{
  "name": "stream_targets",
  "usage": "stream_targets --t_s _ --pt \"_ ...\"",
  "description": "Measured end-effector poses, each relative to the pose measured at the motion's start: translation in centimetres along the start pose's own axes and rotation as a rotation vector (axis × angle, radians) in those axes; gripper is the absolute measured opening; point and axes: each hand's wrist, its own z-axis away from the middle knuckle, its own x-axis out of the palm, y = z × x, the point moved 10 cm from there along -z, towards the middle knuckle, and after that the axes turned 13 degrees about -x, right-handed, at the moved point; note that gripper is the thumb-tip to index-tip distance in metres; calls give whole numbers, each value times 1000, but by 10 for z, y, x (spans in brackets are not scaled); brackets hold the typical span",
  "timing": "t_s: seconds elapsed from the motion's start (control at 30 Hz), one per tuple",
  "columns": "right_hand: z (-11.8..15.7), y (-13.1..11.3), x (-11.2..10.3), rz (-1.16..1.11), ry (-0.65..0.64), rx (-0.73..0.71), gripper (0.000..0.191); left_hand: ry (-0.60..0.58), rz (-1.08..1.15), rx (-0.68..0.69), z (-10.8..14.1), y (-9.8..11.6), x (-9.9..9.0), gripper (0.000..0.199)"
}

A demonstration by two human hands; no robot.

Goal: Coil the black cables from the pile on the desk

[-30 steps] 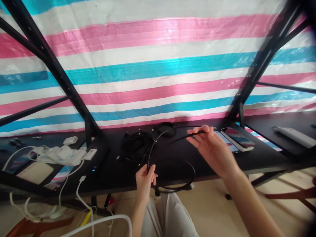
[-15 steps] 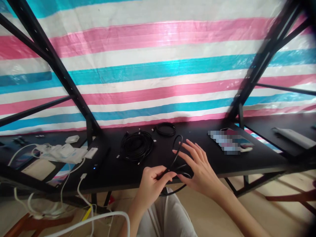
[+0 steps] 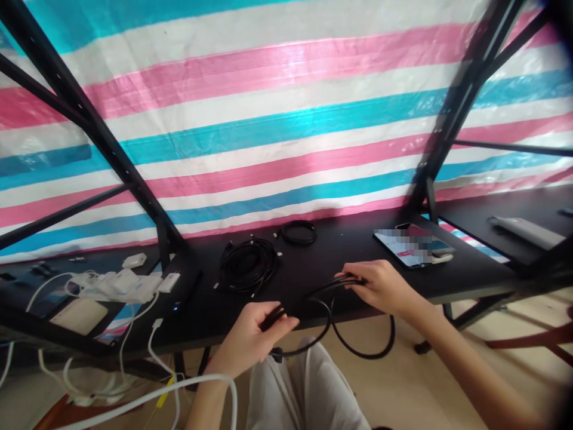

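A black cable (image 3: 363, 353) hangs in loose loops between my hands, over the front edge of the desk. My left hand (image 3: 256, 334) pinches some of its strands between thumb and fingers, and a dark plug (image 3: 276, 355) dangles just below that hand. Further right and slightly higher, my right hand (image 3: 380, 285) is closed round several strands of the same cable. Behind my left hand lies a large coil of black cables (image 3: 248, 266) with small light connector ends. A smaller coiled black cable (image 3: 299, 232) rests behind it, near the striped sheet.
The black desk (image 3: 340, 239) backs onto a striped plastic sheet (image 3: 286, 143). White chargers on a power strip (image 3: 129, 285) with trailing white cords lie left. Phones (image 3: 409, 249) sit at right, partly blurred. Black metal posts (image 3: 128, 170) slant upward. A white cable (image 3: 192, 385) crosses the lower left foreground.
My hands have moved apart: the right went right and closed round strands after having its fingers spread, while the left shifted slightly left. The cable now stretches between them with loops hanging lower.
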Motion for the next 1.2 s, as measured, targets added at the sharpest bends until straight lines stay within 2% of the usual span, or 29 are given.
stream_targets --t_s 0.13,0.27,0.4,0.5,0.57,0.67,0.77,0.87,0.93,1.07,1.2 --pt "12 15 -19 -239 61 196 18 62 25 -67 -11 -26 -17 41" --pt "17 21 -28 -490 266 333 25 205 -177 -41 -24 -40 -20 45" --pt "31 40 -19 -675 422 574 35 283 -239 -54 -34 -52 -13 42" --pt "34 46 1 -880 354 696 38 364 -279 -91 -35 -59 -19 39" --pt "31 42 15 -1065 286 721 38 454 -286 -74 -33 -58 -29 39" --pt "26 34 32 -1388 289 749 33 567 -159 26 -28 -53 -40 37" --pt "24 23 46 -1702 292 820 30 599 84 93 -24 -54 -43 37" --pt "20 12 52 -1908 247 818 24 616 233 76 -22 -61 -38 41" --pt "16 15 52 -1960 292 745 21 630 246 72 -19 -63 -31 42" --pt "11 39 57 -1875 507 590 29 649 224 120 -12 -57 -10 40" --pt "8 46 73 -1795 560 600 37 589 383 127 -9 -52 -1 35"
